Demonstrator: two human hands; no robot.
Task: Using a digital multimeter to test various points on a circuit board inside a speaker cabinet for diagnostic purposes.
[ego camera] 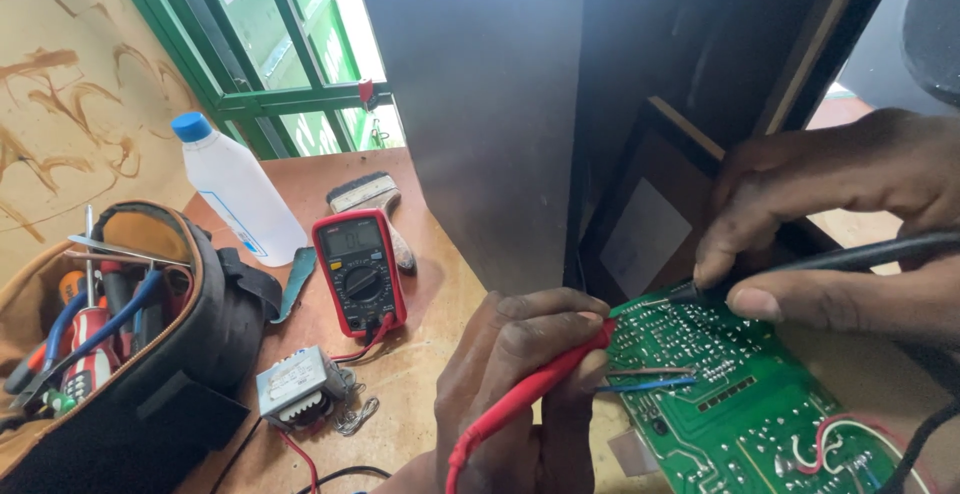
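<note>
Wooden table (420, 354): orange-brown, it carries all the things.
Dark cabinet (520, 104): tall grey panel, it stands behind the board and hides the table's far right part.
Tool bag (150, 354): at left, open, with screwdrivers inside.
Green circuit board (740, 404): at lower right, solder side up.
Plastic bottle (235, 189): white with blue cap, behind the multimeter.
Red multimeter (358, 272): flat on the table, between bag and cabinet.
Small transformer (298, 386): in front of the multimeter.
Left hand (525, 384): fingers closed around the red probe (530, 394); tip at the board's left edge.
Right hand (840, 224): pinches the black probe (800, 264); tip touches the board's upper edge.
</note>
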